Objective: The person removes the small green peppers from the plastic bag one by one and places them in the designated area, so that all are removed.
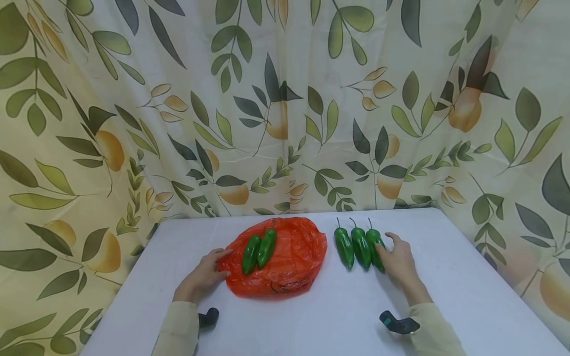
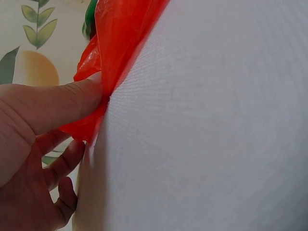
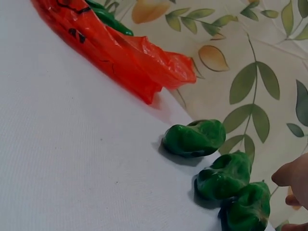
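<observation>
My left hand (image 1: 206,272) is at the left edge of a crumpled red plastic bag (image 1: 298,257). In the left wrist view the thumb (image 2: 82,96) lies on the film and the fingers are behind it, pinching the edge. Two glossy green peppers (image 1: 266,247) lie side by side on the bag's left half. To the right of the bag, three more green peppers (image 1: 360,247) stand in a row on the table, stems pointing away. Beside the rightmost pepper (image 1: 374,241) is my right hand (image 1: 399,262), thumb and fingers spread apart around its right side.
A white-covered table (image 1: 338,316) carries everything. Behind and beside it hangs a curtain (image 1: 285,163) printed with leaves and fruit. Dark wrist-worn devices (image 1: 398,324) stick out at both sleeves.
</observation>
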Demonstrator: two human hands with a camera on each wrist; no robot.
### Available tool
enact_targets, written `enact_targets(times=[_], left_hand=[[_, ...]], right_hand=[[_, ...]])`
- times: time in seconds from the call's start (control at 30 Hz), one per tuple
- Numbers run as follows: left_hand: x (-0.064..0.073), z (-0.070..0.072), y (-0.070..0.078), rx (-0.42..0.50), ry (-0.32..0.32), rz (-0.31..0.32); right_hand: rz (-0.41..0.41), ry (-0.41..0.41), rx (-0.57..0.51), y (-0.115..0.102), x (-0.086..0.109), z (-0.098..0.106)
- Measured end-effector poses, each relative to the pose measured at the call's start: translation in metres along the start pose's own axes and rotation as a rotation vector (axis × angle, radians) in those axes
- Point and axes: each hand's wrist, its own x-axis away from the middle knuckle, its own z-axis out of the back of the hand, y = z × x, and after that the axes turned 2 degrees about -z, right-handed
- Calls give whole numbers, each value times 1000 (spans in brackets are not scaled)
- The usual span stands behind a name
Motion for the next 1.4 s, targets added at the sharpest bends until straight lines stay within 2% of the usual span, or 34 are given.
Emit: enact_targets(times=[0.2, 0.37, 0.67, 1.0, 1.27, 1.4], left_hand=[[0, -1, -1, 9, 8, 8], [-1, -1, 0, 10, 7, 10], [0, 0, 1, -1, 4, -1], [2, 0, 2, -9, 5, 2], [1, 1, 4, 22, 2, 22], [0, 0, 2, 19, 1, 19]], right_hand=[[44, 60, 13, -1, 0, 0], [76, 99, 11, -11, 3, 1], [129, 121, -8, -32, 13, 2], [164, 75, -5, -46, 23, -6], [208, 46, -8, -63, 33, -16], [268, 13, -21, -69, 37, -26]])
